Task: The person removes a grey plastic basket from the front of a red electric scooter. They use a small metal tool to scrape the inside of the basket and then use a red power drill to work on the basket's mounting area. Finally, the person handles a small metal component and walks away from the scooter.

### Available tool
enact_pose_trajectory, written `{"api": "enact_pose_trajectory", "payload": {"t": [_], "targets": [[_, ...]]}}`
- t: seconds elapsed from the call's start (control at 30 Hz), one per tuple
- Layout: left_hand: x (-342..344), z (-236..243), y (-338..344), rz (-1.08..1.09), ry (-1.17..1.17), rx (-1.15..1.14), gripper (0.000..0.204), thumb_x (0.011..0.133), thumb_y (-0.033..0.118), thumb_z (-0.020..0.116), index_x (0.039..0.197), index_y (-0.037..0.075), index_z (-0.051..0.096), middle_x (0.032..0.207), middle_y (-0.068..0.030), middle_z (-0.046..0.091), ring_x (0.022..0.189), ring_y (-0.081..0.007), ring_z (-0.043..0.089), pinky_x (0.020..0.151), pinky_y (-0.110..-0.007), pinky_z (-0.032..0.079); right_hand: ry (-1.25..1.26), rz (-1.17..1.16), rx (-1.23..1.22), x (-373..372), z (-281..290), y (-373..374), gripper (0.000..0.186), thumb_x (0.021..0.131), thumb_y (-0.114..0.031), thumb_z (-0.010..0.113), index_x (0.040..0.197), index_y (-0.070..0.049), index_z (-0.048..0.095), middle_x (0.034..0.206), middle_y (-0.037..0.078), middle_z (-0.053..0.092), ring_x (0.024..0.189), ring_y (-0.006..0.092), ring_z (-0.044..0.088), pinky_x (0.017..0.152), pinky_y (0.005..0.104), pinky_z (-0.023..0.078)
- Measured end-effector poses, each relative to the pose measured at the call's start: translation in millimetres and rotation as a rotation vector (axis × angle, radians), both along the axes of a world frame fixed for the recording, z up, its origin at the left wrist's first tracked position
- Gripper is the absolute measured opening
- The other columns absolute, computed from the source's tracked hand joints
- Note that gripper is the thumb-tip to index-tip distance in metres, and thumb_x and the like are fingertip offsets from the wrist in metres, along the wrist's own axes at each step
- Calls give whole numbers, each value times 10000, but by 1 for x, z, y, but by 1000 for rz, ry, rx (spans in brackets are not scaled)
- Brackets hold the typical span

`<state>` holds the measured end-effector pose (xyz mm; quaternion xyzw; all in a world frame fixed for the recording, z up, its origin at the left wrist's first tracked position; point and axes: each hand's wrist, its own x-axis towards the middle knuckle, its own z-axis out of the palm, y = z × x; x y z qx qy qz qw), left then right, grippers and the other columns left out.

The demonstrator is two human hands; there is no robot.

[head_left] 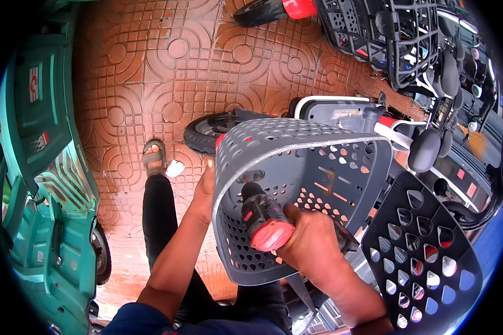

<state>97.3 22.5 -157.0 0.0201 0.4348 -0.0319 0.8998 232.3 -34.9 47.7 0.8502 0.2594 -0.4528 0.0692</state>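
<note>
My right hand (310, 240) grips a black and red power drill (268, 226) inside a grey perforated plastic basket (274, 128). The drill's nose points at metal fittings (250, 176) on the basket's inner wall; whether they touch is unclear. Outside the basket, along its left side, my left hand (205, 187) is closed with the thumb raised; what its fingers hold is hidden behind the basket. A black perforated lid (413, 251) hangs open at the basket's right. The basket sits on a two-wheeler, whose front tyre (204, 134) shows beyond it.
A green vehicle body (44, 139) lines the left edge. Another two-wheeler with a black cage basket (408, 39) stands at the top right, near a row of seats and handlebars (447, 84). My sandalled foot (152, 156) stands on patterned red tiles (134, 72) beside a white scrap (175, 168).
</note>
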Motion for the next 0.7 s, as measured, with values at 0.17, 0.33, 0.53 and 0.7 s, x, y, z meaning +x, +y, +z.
{"api": "enact_pose_trajectory", "payload": {"t": [0.17, 0.33, 0.53, 0.7], "targets": [[-17, -22, -6, -97, -159, -26, 999, 882, 865, 438, 1444, 43, 525, 1285, -132, 650, 1125, -219, 651, 914, -354, 566, -15, 78, -5, -4, 11, -6, 201, 831, -204, 708, 862, -20, 634, 663, 203, 667, 608, 366, 691, 583, 448, 549], [-13, -12, -6, -37, -125, -8, 939, 933, 818, 411, 1480, 59, 490, 1358, -131, 618, 1212, -222, 607, 1003, -372, 518, -38, 73, -46, -8, 31, -9, 381, 702, -112, 792, 1019, 30, 635, 786, 241, 667, 776, 417, 684, 698, 466, 541], [-13, -17, -11, -36, -76, 52, 899, 964, 782, 400, 1503, 65, 459, 1381, -109, 604, 1260, -213, 572, 1051, -371, 480, -82, 108, -69, -10, 29, -9, 339, 690, -69, 755, 989, 28, 629, 769, 239, 656, 730, 424, 676, 663, 473, 535], [-14, -22, -14, -24, -80, 47, 859, 978, 756, 418, 1494, 71, 467, 1373, -99, 608, 1236, -197, 581, 1039, -357, 480, -96, 220, -48, -7, 24, -13, 271, 803, -188, 719, 995, -11, 647, 762, 182, 686, 669, 356, 705, 616, 439, 569]]}}
